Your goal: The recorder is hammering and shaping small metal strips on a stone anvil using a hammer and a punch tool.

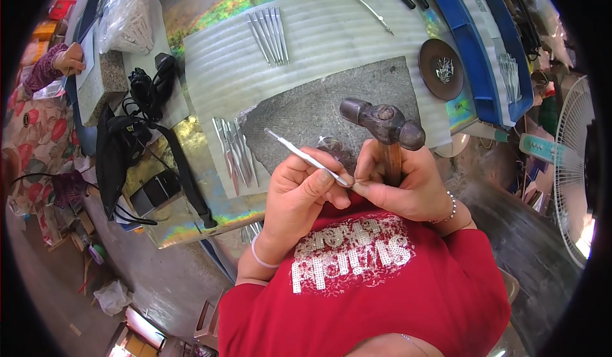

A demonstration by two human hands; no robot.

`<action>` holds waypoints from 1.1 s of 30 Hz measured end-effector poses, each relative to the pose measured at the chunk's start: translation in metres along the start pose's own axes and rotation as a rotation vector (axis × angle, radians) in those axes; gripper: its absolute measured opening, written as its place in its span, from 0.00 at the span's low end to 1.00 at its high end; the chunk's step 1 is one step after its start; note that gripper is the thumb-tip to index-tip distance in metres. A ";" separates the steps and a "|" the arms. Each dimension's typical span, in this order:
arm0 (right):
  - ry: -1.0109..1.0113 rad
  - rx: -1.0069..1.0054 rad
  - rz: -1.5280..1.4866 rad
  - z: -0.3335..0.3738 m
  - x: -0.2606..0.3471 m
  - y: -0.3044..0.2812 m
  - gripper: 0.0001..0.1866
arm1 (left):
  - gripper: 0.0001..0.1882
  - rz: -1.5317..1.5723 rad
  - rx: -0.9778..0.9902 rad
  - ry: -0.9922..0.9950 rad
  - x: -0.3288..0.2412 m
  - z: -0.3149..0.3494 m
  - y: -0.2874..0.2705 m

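My left hand (pixel 299 191) is closed round a slim silvery metal tool (pixel 305 155), which slants down toward my right fingertips. In my right hand (pixel 408 185) the wooden handle of a hammer (pixel 382 121) is gripped, its dark rounded head raised above the fist. The thumb and forefinger of that hand pinch at the tool's lower end; anything tiny between them is too small to make out. Just beyond both hands lies a rough grey stone slab (pixel 299 105). On it, near my fingers, is a small shiny round spot I cannot identify.
Slim metal tools lie in two groups, one beyond the slab (pixel 269 35) and one left of it (pixel 234 153). A brown dish (pixel 431 83) holds small metal pins. Black straps and a bag (pixel 121 146), a blue tray (pixel 468 38), a fan (pixel 574 166) and another person's hand (pixel 69 59) surround the table.
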State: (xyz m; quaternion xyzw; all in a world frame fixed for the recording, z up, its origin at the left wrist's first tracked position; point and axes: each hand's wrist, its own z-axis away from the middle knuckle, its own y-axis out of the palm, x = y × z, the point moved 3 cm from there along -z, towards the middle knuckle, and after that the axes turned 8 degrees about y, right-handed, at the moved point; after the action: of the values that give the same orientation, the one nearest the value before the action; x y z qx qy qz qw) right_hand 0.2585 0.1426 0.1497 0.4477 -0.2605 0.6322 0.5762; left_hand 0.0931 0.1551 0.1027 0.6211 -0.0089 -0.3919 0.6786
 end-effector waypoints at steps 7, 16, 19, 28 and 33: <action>-0.006 -0.028 0.025 0.000 0.000 0.003 0.08 | 0.08 -0.036 -0.003 0.039 -0.001 0.002 0.002; -0.032 -0.059 0.055 -0.002 -0.004 0.006 0.08 | 0.07 -0.454 0.095 0.314 -0.006 0.007 0.005; -0.004 0.004 0.001 -0.004 0.000 0.008 0.10 | 0.06 -0.279 0.103 0.280 -0.005 0.008 -0.002; -0.144 -0.204 0.467 -0.020 -0.004 -0.004 0.20 | 0.06 -0.123 -0.064 0.249 -0.013 0.017 -0.011; -0.303 -0.186 0.737 -0.032 -0.006 0.007 0.23 | 0.05 -0.170 -0.110 0.299 -0.019 0.019 -0.011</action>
State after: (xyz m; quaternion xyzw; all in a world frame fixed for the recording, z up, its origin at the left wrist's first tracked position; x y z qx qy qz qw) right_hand 0.2433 0.1647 0.1307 0.3584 -0.5416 0.6969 0.3043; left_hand 0.0649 0.1502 0.1071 0.6329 0.1661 -0.3514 0.6696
